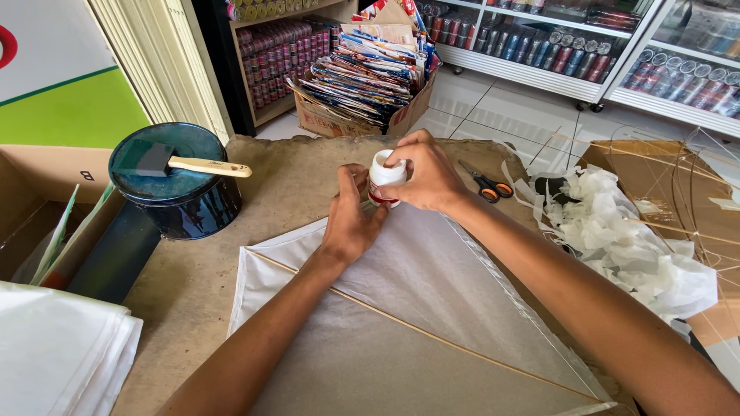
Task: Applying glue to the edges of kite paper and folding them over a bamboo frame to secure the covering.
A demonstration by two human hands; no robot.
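Overhead, head view: both hands meet on a small white bottle (383,179) at the far corner of a white paper kite (416,308) lying on the brown table (193,285). Left hand (348,223) has fingers wrapped round the bottle's body; right hand (426,176) grips its top. Orange-handled scissors (488,186) lie just right; a foam brush (173,160) rests on a dark tin (181,204) to the left.
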